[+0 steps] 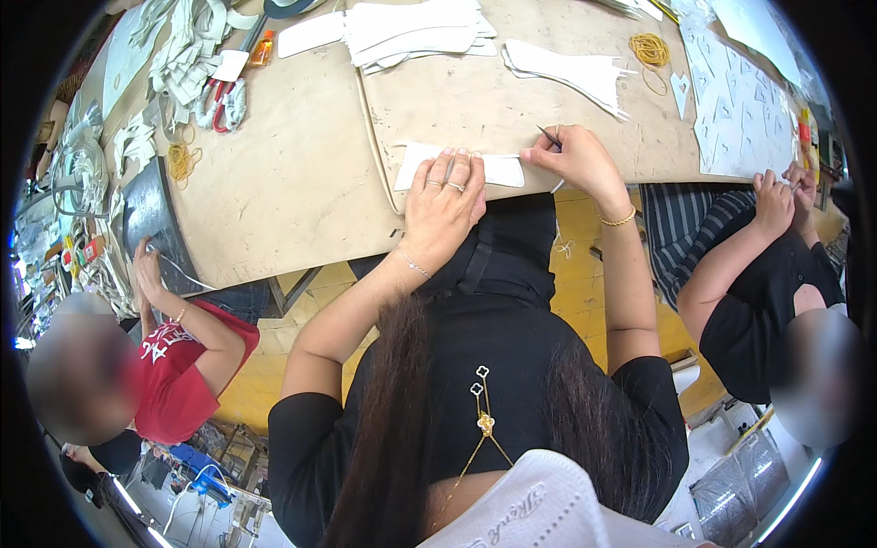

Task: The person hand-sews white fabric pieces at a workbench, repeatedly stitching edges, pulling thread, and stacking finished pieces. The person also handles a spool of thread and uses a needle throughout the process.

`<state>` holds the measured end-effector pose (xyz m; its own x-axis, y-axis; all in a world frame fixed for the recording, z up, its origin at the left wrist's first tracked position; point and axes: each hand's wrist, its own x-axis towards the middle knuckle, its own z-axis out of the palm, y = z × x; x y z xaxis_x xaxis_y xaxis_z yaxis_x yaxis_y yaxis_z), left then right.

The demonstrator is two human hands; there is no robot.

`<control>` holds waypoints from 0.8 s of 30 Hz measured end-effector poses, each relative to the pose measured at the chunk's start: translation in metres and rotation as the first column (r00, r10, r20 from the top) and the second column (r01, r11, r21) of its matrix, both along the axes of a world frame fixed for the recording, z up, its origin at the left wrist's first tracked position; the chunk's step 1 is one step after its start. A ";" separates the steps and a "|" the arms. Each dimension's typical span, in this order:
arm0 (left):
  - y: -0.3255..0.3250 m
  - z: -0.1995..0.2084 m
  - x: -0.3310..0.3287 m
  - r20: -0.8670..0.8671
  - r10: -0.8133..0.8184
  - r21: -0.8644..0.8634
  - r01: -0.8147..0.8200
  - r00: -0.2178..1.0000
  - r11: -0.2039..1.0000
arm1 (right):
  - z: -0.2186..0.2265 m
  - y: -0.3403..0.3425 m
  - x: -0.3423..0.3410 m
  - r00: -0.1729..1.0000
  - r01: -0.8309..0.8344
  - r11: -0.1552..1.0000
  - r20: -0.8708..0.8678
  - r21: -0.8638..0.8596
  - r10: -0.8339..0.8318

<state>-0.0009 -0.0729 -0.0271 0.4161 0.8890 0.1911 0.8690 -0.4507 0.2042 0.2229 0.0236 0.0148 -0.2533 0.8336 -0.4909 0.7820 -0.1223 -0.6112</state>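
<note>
A flat white piece point(505, 172), like cut leather or fabric, lies at the table's front edge. My left hand point(444, 203) rests on it with fingers stretched out flat, covering its middle. To the right, my right hand point(581, 164) is closed around a slim dark pointed tool point(549, 137), whose tip points up and left; its exact kind I cannot make out. The thumb and fingertips of that hand meet at the right end of a narrow white strip along the piece's upper edge. Whether they grip the strip is unclear.
Stacked white cut pieces point(416, 32) and a smaller pile point(566, 75) lie farther back. Rubber bands point(649, 50) sit right of them. Scissors point(222, 105) with wrapped handles lie far left. Co-workers sit on both sides, a red sleeve point(187, 384) at left, hands point(776, 203) at right.
</note>
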 end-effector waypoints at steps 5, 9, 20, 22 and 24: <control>0.000 0.000 0.002 -0.008 0.006 0.012 -0.006 1.000 1.000 | -0.007 -0.004 -0.001 1.000 0.019 0.999 0.006 0.031 -0.019; 0.000 0.002 0.004 -0.002 0.005 0.010 -0.005 1.000 1.000 | -0.011 -0.007 -0.002 1.000 0.014 0.998 0.025 0.060 -0.015; 0.008 0.017 0.012 -0.067 -0.007 -0.033 0.005 0.998 0.999 | 0.002 -0.034 -0.012 0.991 -0.029 0.956 0.131 0.293 -0.010; 0.008 0.019 0.013 -0.091 -0.011 -0.066 0.005 0.996 0.998 | 0.006 -0.056 -0.015 0.995 -0.020 0.880 0.098 0.474 -0.030; 0.008 0.020 0.013 -0.126 -0.025 -0.152 0.005 0.992 0.988 | 0.006 -0.077 -0.019 0.993 -0.011 0.865 0.110 0.501 -0.050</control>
